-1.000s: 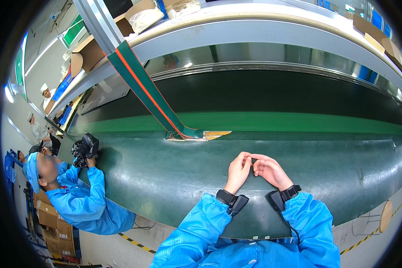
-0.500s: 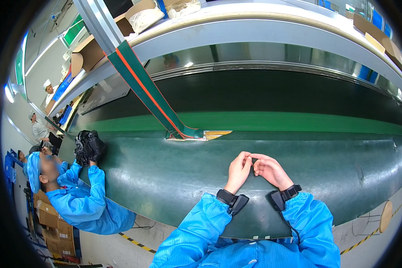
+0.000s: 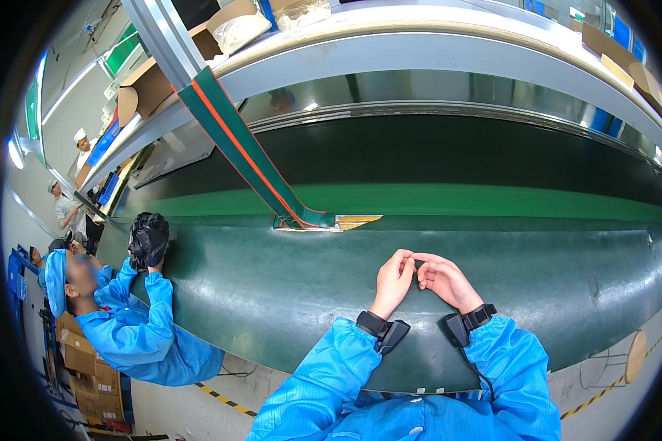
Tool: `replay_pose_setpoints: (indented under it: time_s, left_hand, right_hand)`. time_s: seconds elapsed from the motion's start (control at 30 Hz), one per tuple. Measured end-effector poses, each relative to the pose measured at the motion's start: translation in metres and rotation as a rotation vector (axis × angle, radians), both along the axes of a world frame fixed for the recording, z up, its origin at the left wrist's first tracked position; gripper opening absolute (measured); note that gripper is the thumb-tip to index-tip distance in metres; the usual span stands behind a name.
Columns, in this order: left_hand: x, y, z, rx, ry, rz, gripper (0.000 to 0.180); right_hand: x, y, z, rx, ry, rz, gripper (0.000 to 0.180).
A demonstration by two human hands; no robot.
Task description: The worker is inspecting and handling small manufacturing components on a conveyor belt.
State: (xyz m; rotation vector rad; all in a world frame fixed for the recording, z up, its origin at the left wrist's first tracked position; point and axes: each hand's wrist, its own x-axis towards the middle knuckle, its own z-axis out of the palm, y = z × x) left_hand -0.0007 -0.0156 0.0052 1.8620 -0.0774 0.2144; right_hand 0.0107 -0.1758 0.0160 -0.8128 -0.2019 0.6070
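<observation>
The left hand (image 3: 394, 281) and the right hand (image 3: 444, 282) meet fingertip to fingertip above the dark green belt (image 3: 287, 294), just in front of the person's chest. The fingers of both are curled in and pinched together at the point where they touch; whether something small sits between them cannot be told, as nothing shows there. Each wrist carries a black band (image 3: 381, 328) with a small black unit, and blue sleeves (image 3: 324, 375) run back from them to the lower edge.

The belt curves across the whole width under the hands, its surface dark and slightly glossy. Beyond it lies a brighter green strip (image 3: 493, 200), and at the seam between the two a green guide rail (image 3: 235, 143) with an orange stripe slants down from the upper left and ends in a small flat plate (image 3: 338, 220), well apart from the hands.

To the left, a co-worker (image 3: 125, 323) in a blue coat and blue cap sits at the same belt, holding a crumpled black item (image 3: 148, 239) up at the belt's edge with both hands. Farther left, two more people in white caps (image 3: 79, 136) stand along the line.

Above the belt a grey shelf (image 3: 449, 44) carries open cardboard boxes (image 3: 147, 92). At the lower right a round stool (image 3: 632, 356) stands on the floor beside a yellow-and-black floor stripe (image 3: 224, 397).
</observation>
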Motion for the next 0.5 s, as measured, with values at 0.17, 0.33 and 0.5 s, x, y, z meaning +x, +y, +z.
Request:
replay_pose_setpoints:
  time_s: [0.17, 0.33, 0.5]
  left_hand:
    - [-0.002, 0.002, 0.000, 0.003, -0.003, 0.010, 0.013]
    - [-0.002, 0.000, -0.001, -0.005, 0.003, 0.008, 0.014]
    - [-0.002, -0.001, 0.008, -0.041, 0.035, -0.020, 0.014]
  right_hand:
    - [-0.002, 0.002, 0.002, 0.003, -0.005, 0.008, 0.040]
    - [-0.004, 0.000, -0.002, 0.009, -0.011, -0.008, 0.038]
    - [-0.006, -0.001, -0.004, 0.024, -0.052, -0.058, 0.035]
